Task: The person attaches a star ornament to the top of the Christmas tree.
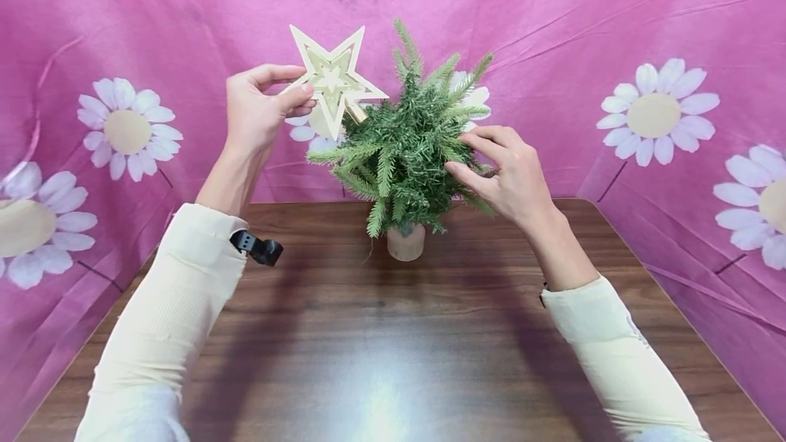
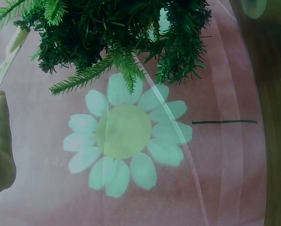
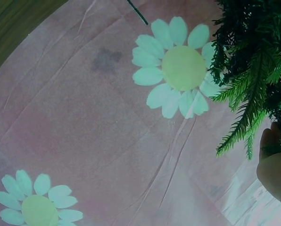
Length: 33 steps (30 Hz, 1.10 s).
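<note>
A pale wooden star tree topper (image 1: pixel 331 84) with a smaller star cut-out is pinched between thumb and fingers of my left hand (image 1: pixel 254 104). Its short gold stem (image 1: pixel 356 112) points down towards the foliage of a small artificial Christmas tree (image 1: pixel 411 149). The tree stands upright in a round, light-coloured base (image 1: pixel 406 243). On the tree's right side, my right hand (image 1: pixel 516 172) holds the outer branches between thumb and fingers. In the left wrist view the star shows edge-on beside the branches. Foliage partly covers the right fingers (image 3: pixel 271 141) in the right wrist view.
The brown wood-grain table (image 1: pixel 368 319) has the tree near its back edge. Pink cloth (image 1: pixel 540 26) with large white daisies hangs behind and on both sides. A black strap (image 1: pixel 258 248) shows at the left sleeve's cuff.
</note>
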{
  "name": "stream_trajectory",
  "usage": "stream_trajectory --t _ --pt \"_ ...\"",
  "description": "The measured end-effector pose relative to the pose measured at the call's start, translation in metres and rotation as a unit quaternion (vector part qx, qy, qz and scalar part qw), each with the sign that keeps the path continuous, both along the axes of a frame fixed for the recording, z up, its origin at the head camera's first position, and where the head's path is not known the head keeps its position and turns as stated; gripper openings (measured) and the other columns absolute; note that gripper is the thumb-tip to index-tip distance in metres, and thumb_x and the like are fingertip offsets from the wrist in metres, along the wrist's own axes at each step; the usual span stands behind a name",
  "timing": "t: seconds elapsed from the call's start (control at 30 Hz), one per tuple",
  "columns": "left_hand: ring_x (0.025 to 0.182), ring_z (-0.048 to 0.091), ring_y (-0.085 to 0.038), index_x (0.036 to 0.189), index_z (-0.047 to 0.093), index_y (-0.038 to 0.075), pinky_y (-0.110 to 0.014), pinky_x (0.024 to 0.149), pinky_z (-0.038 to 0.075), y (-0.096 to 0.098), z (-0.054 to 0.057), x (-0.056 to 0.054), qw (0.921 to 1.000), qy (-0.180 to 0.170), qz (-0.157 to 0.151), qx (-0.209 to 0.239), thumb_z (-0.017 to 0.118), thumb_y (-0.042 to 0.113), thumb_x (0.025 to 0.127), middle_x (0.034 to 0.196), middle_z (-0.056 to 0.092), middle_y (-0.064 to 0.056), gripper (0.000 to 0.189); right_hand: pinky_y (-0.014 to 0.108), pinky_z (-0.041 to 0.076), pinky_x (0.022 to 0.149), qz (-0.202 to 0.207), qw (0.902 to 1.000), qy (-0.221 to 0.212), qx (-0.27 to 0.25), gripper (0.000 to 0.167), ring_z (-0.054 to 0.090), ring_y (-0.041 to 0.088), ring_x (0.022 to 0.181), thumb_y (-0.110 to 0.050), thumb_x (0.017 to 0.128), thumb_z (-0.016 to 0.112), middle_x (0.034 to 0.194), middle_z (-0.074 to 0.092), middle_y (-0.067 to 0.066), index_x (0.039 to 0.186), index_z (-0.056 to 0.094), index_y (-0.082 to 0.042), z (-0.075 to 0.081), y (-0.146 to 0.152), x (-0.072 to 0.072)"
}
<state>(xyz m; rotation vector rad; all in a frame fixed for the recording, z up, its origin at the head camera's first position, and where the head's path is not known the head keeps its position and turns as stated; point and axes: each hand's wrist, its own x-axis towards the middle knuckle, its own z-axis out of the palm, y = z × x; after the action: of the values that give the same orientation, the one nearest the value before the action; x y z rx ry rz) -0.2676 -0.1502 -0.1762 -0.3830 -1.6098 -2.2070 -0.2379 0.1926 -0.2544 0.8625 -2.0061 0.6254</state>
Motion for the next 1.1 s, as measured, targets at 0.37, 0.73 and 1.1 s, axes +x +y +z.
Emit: stream_trajectory --t 0.37,0.73,1.1 --pt "0.060 0.072 -0.023 0.099 0.074 -0.008 -0.031 0.064 0.062 0.010 0.005 -0.013 0.9984 -0.050 -0.017 0.020 0.075 -0.019 0.081 0.082 0.072 -0.019 0.021 0.052 0.052 0.091 0.000 1.0000 -0.005 -0.006 0.044 0.064 0.036 0.105 -0.034 0.085 0.079 0.115 0.070 0.020 0.113 0.075 0.000 -0.003 0.001 0.002" --pt "0.062 0.072 -0.023 0.105 0.072 -0.008 -0.031 0.067 0.062 0.016 0.016 -0.023 0.9968 -0.072 -0.015 0.031 0.074 -0.018 0.082 0.089 0.073 -0.019 0.025 0.050 0.052 0.091 0.012 0.9998 0.005 -0.012 0.040 0.063 0.035 0.106 -0.028 0.085 0.080 0.113 0.070 0.019 0.113 0.075 0.000 -0.001 -0.002 -0.002" --pt "0.062 0.071 -0.022 0.107 0.071 -0.008 -0.029 0.065 0.062 0.032 0.020 -0.032 0.9937 -0.097 -0.031 0.046 0.072 -0.018 0.084 0.091 0.072 -0.018 0.025 0.051 0.052 0.089 0.003 0.9999 -0.004 -0.016 0.041 0.062 0.034 0.106 -0.029 0.085 0.080 0.113 0.070 0.017 0.115 0.075 -0.002 -0.008 -0.001 0.001"
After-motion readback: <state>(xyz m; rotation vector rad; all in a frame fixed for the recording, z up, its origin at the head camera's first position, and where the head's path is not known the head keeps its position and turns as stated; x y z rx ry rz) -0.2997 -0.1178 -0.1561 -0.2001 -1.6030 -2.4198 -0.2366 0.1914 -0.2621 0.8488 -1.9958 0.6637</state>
